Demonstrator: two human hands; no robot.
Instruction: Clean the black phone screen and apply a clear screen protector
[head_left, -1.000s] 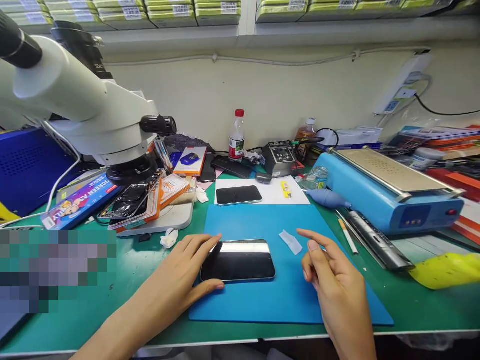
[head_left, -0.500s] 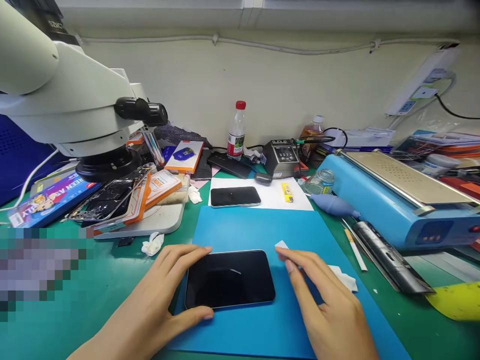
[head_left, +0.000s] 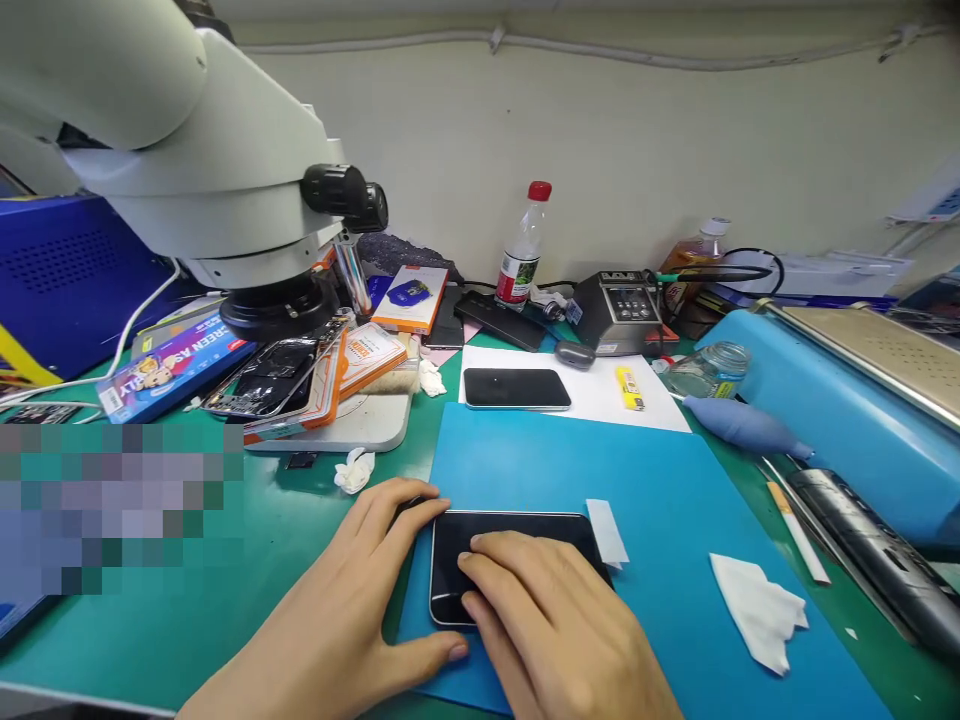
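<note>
A black smartphone [head_left: 525, 533] lies screen up on a blue mat [head_left: 645, 520] near the table's front edge. My left hand [head_left: 367, 590] rests at its left end, fingers spread along the top edge and thumb along the bottom edge. My right hand [head_left: 547, 620] lies flat on the screen with its fingers stretched out, covering most of the glass. A small white tab [head_left: 606, 530] sits at the phone's right end. A crumpled white wipe [head_left: 757, 605] lies on the mat to the right.
A white microscope [head_left: 195, 170] looms at the left over phone parts and boxes. Behind the mat, a second black phone [head_left: 516, 388] lies on white paper. A blue heating machine [head_left: 847, 400] fills the right side. A bottle [head_left: 523, 248] and soldering station [head_left: 619, 310] stand at the back.
My right hand moved left from the white tab onto the phone's screen and now lies flat on it. The view shifted right and closer. My left hand stayed at the phone's left end.
</note>
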